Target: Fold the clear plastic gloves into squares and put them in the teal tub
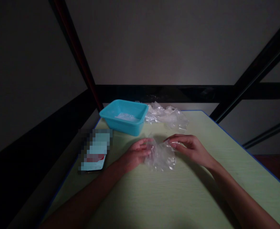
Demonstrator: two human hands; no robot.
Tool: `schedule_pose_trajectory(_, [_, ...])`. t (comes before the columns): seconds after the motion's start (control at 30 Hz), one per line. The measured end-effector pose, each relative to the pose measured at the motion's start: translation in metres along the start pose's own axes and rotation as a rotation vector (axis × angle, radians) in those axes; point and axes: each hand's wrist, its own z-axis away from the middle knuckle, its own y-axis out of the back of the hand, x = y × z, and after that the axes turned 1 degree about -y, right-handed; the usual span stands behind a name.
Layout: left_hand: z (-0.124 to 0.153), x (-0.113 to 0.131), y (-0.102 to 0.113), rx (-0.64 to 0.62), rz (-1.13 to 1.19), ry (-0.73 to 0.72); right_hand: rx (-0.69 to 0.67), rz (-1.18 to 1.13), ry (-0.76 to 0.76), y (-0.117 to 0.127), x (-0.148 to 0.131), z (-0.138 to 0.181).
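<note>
A crumpled clear plastic bag (pixel 162 156) is held between my two hands, low over the middle of the table. My left hand (pixel 138 153) grips its left side, with the fingers partly behind the thin film. With thumb and fingers pinched together, my right hand (pixel 189 146) holds the bag's upper right edge. Whether anything lies inside the bag I cannot make out. Beyond my hands, to the left, stands a blue plastic basin (pixel 135 128) with some clear plastic wrapping (pixel 126 117) on its bottom.
More crumpled clear plastic (pixel 169 117), with whitish pieces among it, lies at the table's far edge beside the basin. A phone (pixel 95 151), its screen blurred out, is on the left. The pale green table (pixel 168 203) has blue edging, with a wall (pixel 163 41) behind.
</note>
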Motion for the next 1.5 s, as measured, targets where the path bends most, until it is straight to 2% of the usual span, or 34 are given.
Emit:
schedule_pose_trajectory(0.23, [0.004, 0.006, -0.006, 0.007, 0.025, -0.052, 0.174, 0.135, 0.003, 0.003, 0.011, -0.001])
schedule_pose_trajectory(0.37, [0.006, 0.007, -0.007, -0.038, -0.006, -0.055, 0.296, 0.269, 0.053, 0.003, 0.016, 0.000])
schedule_pose_trajectory(0.43, [0.005, 0.007, -0.007, -0.015, 0.007, -0.095, 0.330, 0.376, 0.105, 0.005, 0.017, 0.000])
schedule_pose_trajectory(0.5, [0.005, 0.007, -0.007, 0.043, 0.041, -0.154, 0.304, 0.487, 0.162, 0.007, 0.017, 0.001])
schedule_pose_trajectory(0.6, [0.006, 0.009, -0.007, 0.101, 0.065, -0.222, 0.161, 0.608, 0.199, 0.011, 0.014, 0.002])
schedule_pose_trajectory(0.73, [0.008, 0.014, -0.006, 0.125, 0.059, -0.209, -0.035, 0.707, 0.100, 0.011, 0.010, 0.004])
schedule_pose_trajectory(0.83, [0.006, 0.014, -0.002, 0.213, 0.019, -0.243, -0.113, 0.738, 0.020, 0.011, 0.009, 0.005])
schedule_pose_trajectory(0.93, [0.001, 0.011, 0.003, 0.347, -0.071, -0.297, -0.121, 0.781, -0.019, 0.012, 0.009, 0.005])
schedule_pose_trajectory(1.0, [-0.001, 0.010, 0.004, 0.382, -0.096, -0.307, -0.103, 0.801, -0.032, 0.012, 0.011, 0.006])
schedule_pose_trajectory(1.13, [0.000, 0.008, 0.002, 0.348, -0.123, -0.277, -0.044, 0.750, -0.030, 0.010, 0.012, 0.004])
schedule_pose_trajectory(1.23, [0.002, 0.008, 0.000, 0.306, -0.116, -0.241, 0.003, 0.569, -0.032, 0.008, 0.008, 0.003])
schedule_pose_trajectory(1.37, [0.001, 0.010, 0.000, 0.320, -0.074, -0.244, -0.116, 0.277, 0.006, 0.003, 0.002, 0.004])
schedule_pose_trajectory(1.43, [0.001, 0.011, -0.001, 0.330, -0.052, -0.256, -0.147, 0.263, 0.022, -0.001, 0.002, 0.005])
schedule_pose_trajectory(1.5, [0.001, 0.012, -0.002, 0.323, -0.017, -0.258, -0.125, 0.346, 0.012, -0.006, 0.004, 0.005])
